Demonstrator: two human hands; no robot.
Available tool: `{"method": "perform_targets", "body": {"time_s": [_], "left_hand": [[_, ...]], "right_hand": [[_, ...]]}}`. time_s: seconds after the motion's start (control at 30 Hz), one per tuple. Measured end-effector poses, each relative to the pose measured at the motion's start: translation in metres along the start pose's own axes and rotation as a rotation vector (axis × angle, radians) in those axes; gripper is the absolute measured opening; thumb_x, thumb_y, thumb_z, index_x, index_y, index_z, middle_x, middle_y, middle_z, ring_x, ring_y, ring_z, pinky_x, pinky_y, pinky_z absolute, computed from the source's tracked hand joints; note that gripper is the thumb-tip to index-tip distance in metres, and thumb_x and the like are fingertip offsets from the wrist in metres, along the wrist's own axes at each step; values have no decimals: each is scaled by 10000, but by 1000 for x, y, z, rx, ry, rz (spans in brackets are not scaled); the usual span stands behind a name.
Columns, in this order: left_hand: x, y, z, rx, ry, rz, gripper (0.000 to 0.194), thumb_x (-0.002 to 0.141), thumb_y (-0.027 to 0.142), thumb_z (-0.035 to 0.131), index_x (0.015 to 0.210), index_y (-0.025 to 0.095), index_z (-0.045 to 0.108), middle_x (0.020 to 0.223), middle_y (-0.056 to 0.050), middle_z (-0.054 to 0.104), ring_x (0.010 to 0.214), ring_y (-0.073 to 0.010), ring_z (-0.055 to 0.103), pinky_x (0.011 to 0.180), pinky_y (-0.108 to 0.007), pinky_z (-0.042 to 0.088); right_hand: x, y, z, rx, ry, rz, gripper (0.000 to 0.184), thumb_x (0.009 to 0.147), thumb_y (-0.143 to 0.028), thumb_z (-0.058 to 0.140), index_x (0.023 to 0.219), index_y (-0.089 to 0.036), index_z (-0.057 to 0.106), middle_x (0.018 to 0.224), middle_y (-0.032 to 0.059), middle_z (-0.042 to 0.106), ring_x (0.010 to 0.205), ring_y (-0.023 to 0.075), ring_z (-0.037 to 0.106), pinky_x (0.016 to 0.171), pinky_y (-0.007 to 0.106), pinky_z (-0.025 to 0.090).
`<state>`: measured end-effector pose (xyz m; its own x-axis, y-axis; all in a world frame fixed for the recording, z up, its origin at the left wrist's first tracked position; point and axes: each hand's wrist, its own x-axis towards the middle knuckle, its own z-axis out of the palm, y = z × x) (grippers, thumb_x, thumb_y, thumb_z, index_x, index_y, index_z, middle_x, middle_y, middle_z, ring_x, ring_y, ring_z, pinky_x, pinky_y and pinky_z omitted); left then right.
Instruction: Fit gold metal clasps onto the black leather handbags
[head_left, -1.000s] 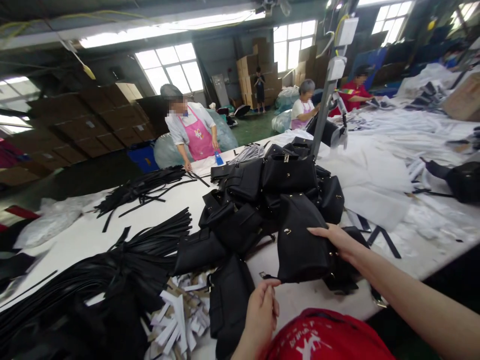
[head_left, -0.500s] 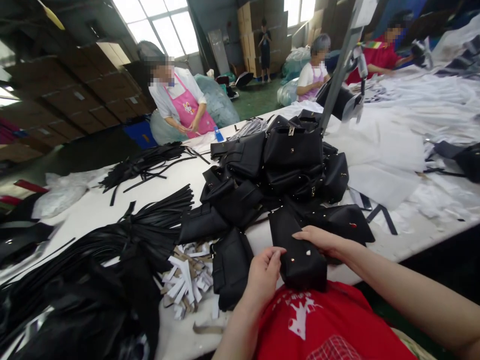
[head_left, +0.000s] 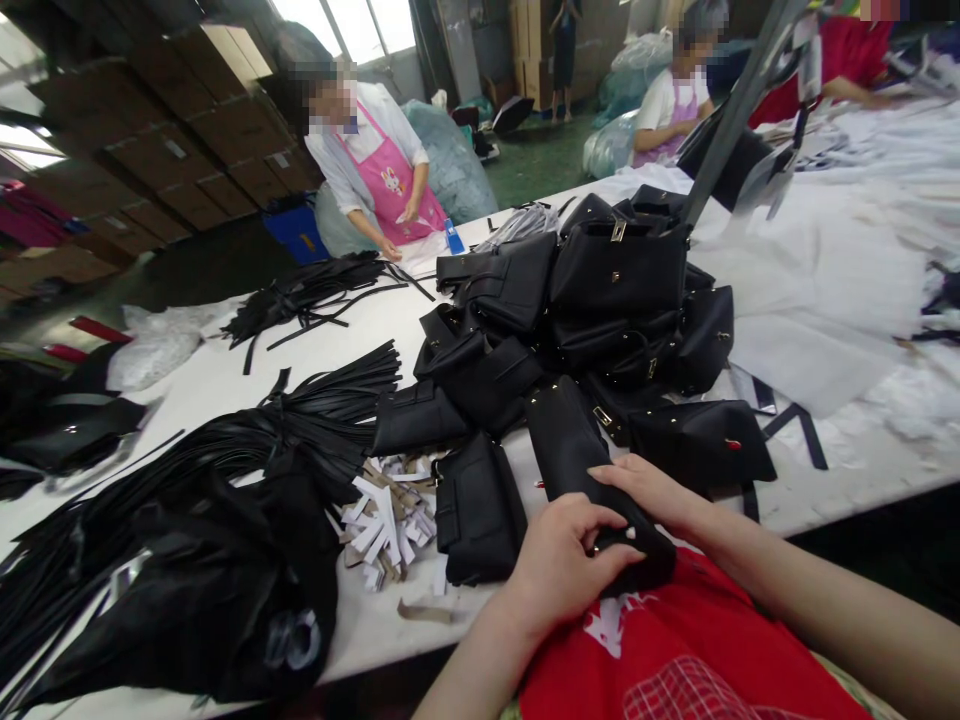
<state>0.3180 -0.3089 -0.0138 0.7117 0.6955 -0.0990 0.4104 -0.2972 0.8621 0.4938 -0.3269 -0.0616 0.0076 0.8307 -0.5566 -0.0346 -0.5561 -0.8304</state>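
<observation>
A black handbag (head_left: 561, 440) lies at the table's near edge, its close end against the red apron (head_left: 675, 660). My right hand (head_left: 656, 492) grips the bag's right side, thumb on top and the other fingers hidden beneath. My left hand (head_left: 570, 555) curls over the near end, thumb and forefinger closing around a small, bright metal fitting (head_left: 631, 533). Another folded black bag (head_left: 480, 510) rests just left of my left hand. Right of the held bag lies a black bag (head_left: 701, 440) with a small red mark.
Black bags (head_left: 619, 270) are heaped beyond my hands. Paper strips (head_left: 386, 520) and bundled black straps (head_left: 322, 420) lie to the left, with a black bag-like heap (head_left: 217, 590) in front. A slanted metal post (head_left: 739, 110) rises at right. Co-workers, one in a pink apron (head_left: 394, 185), stand across the table.
My left hand has moved right, from the bag's left side onto its near end, fingers now at the metal fitting. The view has shifted slightly. My right hand keeps its hold.
</observation>
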Motion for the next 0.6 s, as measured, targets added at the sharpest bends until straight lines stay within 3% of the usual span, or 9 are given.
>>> {"method": "perform_targets", "body": {"time_s": [0.17,0.33,0.5,0.6], "left_hand": [[11,8,2,79,-56,-1,47,792,257,723,791,223,755,634,38,532,614,-111,479,601,-250,336],[14,11,-2,-5,-137,-16,86,808,224,680,731,195,704,722,16,614,689,-126,530,676,-251,381],[6,-12,-25,-304,-80,-29,117,842,233,624,752,159,614,794,-16,611,721,-122,515,680,-232,398],[-3,-35,-35,-588,-16,-132,230,882,369,591,809,155,548,864,-40,628,541,-63,391,513,-208,309]], "right_hand": [[-1,-3,0,8,18,-10,396,698,-519,643,556,-162,545,491,-17,522,456,88,411,449,234,297],[-2,-1,1,44,19,-12,389,689,-490,686,537,-157,553,470,-21,526,438,82,419,435,222,297],[1,0,-16,216,55,-3,344,709,-457,720,647,-128,641,560,19,640,463,108,529,441,219,382],[3,-5,-33,358,149,13,256,737,-363,722,746,-112,672,700,64,717,572,145,625,525,237,484]]}}
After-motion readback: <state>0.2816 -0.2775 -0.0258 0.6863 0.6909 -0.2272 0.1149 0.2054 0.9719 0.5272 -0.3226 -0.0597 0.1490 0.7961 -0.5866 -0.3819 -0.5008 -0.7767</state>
